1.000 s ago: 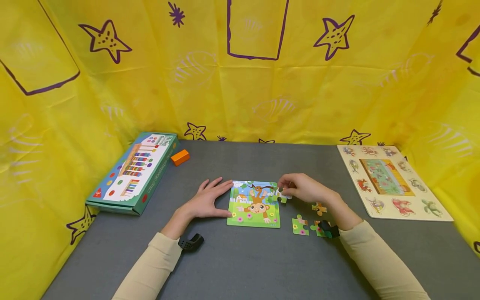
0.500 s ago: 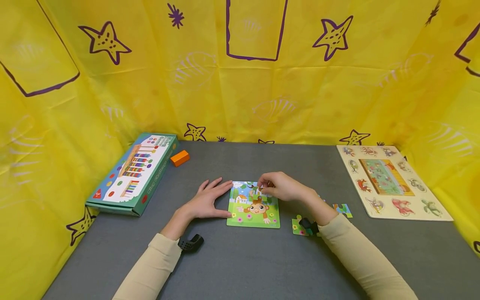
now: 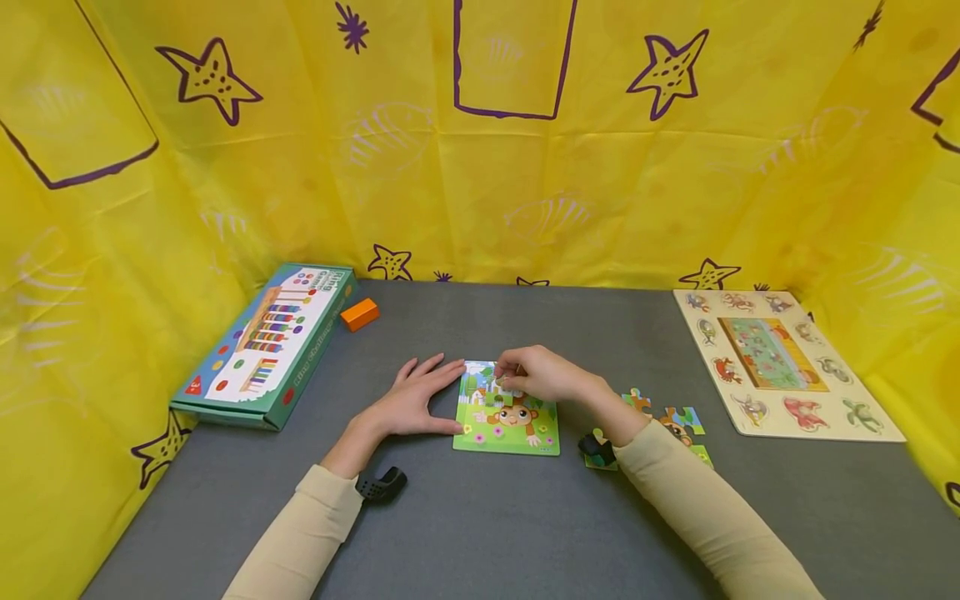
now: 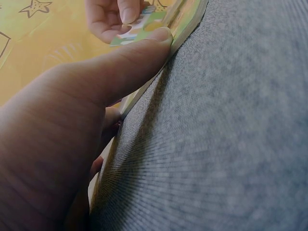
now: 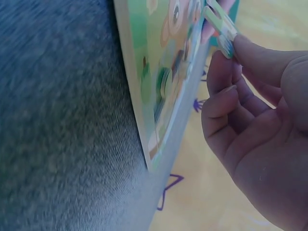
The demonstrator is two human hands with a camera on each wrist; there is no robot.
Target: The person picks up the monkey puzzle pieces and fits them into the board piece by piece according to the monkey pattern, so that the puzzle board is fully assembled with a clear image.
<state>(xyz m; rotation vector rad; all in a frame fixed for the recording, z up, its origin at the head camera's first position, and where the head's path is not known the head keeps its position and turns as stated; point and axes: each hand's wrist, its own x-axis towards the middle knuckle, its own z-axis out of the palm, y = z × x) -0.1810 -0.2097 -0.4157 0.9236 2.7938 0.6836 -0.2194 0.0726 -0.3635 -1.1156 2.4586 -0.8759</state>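
A square monkey jigsaw board [image 3: 506,442] lies on the grey table in front of me, seen in the head view. My left hand [image 3: 412,402] is spread along its left side, thumb at the lower left corner and fingertips near the upper left one. In the left wrist view the left thumb [image 4: 139,57] presses on the board's edge. My right hand [image 3: 543,373] pinches a green and white jigsaw piece [image 5: 222,29] between thumb and index finger, tilted just over the upper part of the board. The right fingers partly cover the picture's upper right area.
Several loose jigsaw pieces [image 3: 684,418] lie right of the board, partly hidden by the right forearm. A green game box [image 3: 277,342] and an orange block [image 3: 360,315] stand at the back left. A wooden sea-animal board [image 3: 780,358] lies right. Yellow cloth [image 3: 487,200] walls the table.
My right hand has carried the jigsaw piece leftward from the board's right edge to above its upper middle. More loose pieces now show behind the forearm. The left hand has stayed put.
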